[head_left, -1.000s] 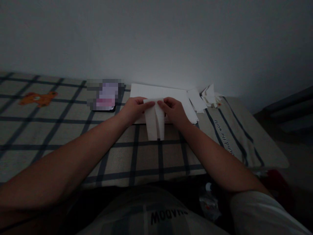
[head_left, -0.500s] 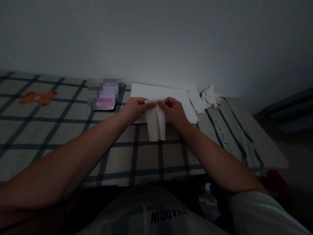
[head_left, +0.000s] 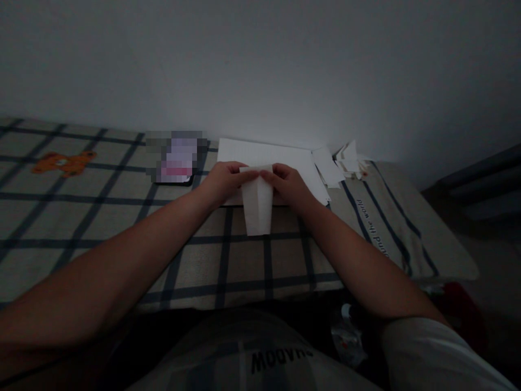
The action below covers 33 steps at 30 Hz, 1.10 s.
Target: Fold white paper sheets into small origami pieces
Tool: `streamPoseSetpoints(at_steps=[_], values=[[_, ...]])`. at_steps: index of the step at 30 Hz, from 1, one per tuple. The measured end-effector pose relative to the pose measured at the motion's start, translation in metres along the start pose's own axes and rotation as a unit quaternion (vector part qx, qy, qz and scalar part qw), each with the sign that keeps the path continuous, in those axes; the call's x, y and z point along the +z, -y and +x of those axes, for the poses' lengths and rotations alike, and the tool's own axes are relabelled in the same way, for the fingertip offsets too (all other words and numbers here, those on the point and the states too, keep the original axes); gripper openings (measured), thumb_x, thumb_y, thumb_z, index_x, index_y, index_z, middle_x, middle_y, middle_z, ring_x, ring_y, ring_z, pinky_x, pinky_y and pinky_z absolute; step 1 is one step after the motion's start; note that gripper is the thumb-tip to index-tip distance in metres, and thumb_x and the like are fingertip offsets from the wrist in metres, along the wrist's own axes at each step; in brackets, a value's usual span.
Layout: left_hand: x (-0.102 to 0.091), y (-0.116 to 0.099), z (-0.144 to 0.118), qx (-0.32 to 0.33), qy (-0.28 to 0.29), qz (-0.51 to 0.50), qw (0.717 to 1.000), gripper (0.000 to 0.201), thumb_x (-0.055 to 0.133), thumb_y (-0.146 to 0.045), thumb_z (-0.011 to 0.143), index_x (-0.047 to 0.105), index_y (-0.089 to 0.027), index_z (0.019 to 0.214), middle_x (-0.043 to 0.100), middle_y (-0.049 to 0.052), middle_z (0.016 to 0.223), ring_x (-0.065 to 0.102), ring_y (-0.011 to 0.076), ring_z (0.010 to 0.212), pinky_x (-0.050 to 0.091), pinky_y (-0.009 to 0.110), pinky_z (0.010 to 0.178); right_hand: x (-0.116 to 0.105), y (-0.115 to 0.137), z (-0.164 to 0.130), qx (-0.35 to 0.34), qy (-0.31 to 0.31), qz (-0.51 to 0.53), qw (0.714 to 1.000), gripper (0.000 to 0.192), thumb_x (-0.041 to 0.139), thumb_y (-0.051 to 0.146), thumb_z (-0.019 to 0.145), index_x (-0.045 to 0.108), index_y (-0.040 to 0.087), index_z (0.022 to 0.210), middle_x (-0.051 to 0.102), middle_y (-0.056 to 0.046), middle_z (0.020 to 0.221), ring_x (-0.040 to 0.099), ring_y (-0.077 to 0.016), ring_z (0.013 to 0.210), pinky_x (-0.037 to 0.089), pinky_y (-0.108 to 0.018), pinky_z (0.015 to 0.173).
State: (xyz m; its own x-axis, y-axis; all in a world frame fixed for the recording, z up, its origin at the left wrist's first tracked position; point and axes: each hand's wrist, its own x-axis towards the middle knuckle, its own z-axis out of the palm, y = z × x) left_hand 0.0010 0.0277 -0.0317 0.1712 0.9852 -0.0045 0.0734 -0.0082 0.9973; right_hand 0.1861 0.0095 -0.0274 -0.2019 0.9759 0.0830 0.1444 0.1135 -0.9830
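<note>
A folded white paper [head_left: 257, 206] lies on a checked cloth [head_left: 122, 217] in dim light, its narrow end toward me. My left hand [head_left: 224, 182] pinches the paper's far left corner. My right hand [head_left: 288, 184] pinches its far right corner, fingertips almost meeting over the top edge. The paper's two flaps lie closed together along the middle. Behind both hands lies a stack of white sheets [head_left: 268, 155].
A phone with a blurred screen [head_left: 175, 157] lies left of the sheets. Small folded paper pieces [head_left: 345, 160] sit at the back right by the wall. An orange bear print [head_left: 65, 163] marks the cloth at far left. The surface ends at right [head_left: 448, 255].
The paper's two lower flaps, split apart a second ago, have been brought together into one narrow shape. Both hands stayed at its far end, moving slightly inward.
</note>
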Motion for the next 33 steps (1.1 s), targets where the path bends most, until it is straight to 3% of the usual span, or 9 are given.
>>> streamPoseSetpoints(at_steps=[4,11,16,21,28,33], values=[[0.0005,0.0007,0.0005,-0.009,0.008,-0.04,0.999,0.021,0.082,-0.036,0.065,0.071,-0.018,0.071,0.065,0.001,0.066,0.055,0.0133,0.057,0.04,0.026,0.054,-0.0034,0.0002,-0.0019,0.028,0.045,0.002,0.999,0.038,0.077,0.054,0.075,0.069,0.02,0.088,0.068,-0.002,0.082,0.06,-0.0158,0.071,0.049,-0.031,0.062],[0.0011,-0.0013,-0.0002,-0.01,0.003,-0.013,1.0,0.028,0.081,-0.042,0.067,0.067,-0.018,0.069,0.062,0.002,0.065,0.055,0.0151,0.059,0.041,0.028,0.056,-0.0049,-0.0034,0.0009,-0.018,0.008,-0.036,0.999,0.036,0.076,0.053,0.077,0.072,0.018,0.087,0.071,-0.004,0.082,0.061,-0.0168,0.073,0.049,-0.031,0.065],[0.0,-0.0039,-0.001,-0.008,0.035,0.075,0.997,0.034,0.08,-0.049,0.066,0.072,-0.016,0.074,0.064,0.002,0.067,0.055,0.016,0.062,0.04,0.029,0.058,-0.0052,-0.0017,0.0034,-0.036,-0.047,-0.023,0.998,0.035,0.074,0.051,0.077,0.068,0.017,0.081,0.065,-0.001,0.071,0.055,-0.0134,0.063,0.045,-0.029,0.057],[-0.0016,-0.0072,-0.0032,0.001,0.034,0.161,0.986,0.032,0.079,-0.046,0.068,0.074,-0.015,0.075,0.069,0.003,0.072,0.056,0.0153,0.064,0.04,0.028,0.058,-0.004,-0.0008,0.0028,-0.048,-0.062,-0.019,0.997,0.035,0.074,0.052,0.077,0.067,0.018,0.081,0.062,0.002,0.066,0.052,-0.0116,0.06,0.043,-0.027,0.056],[-0.0018,-0.004,-0.0023,-0.001,0.001,0.123,0.992,0.031,0.078,-0.044,0.068,0.073,-0.015,0.079,0.072,0.006,0.078,0.061,0.0183,0.069,0.045,0.029,0.059,-0.0028,-0.0025,0.0028,-0.04,-0.033,0.008,0.999,0.039,0.069,0.056,0.082,0.057,0.021,0.069,0.053,0.004,0.057,0.05,-0.0102,0.053,0.039,-0.026,0.052],[-0.0024,0.0005,0.0005,-0.003,-0.004,0.027,1.0,0.029,0.077,-0.042,0.068,0.071,-0.016,0.078,0.072,0.006,0.08,0.064,0.0185,0.069,0.05,0.03,0.062,-0.0047,0.0015,0.0002,-0.018,0.005,-0.021,1.0,0.039,0.069,0.054,0.083,0.057,0.021,0.065,0.056,0.004,0.057,0.052,-0.0099,0.052,0.04,-0.025,0.052]])
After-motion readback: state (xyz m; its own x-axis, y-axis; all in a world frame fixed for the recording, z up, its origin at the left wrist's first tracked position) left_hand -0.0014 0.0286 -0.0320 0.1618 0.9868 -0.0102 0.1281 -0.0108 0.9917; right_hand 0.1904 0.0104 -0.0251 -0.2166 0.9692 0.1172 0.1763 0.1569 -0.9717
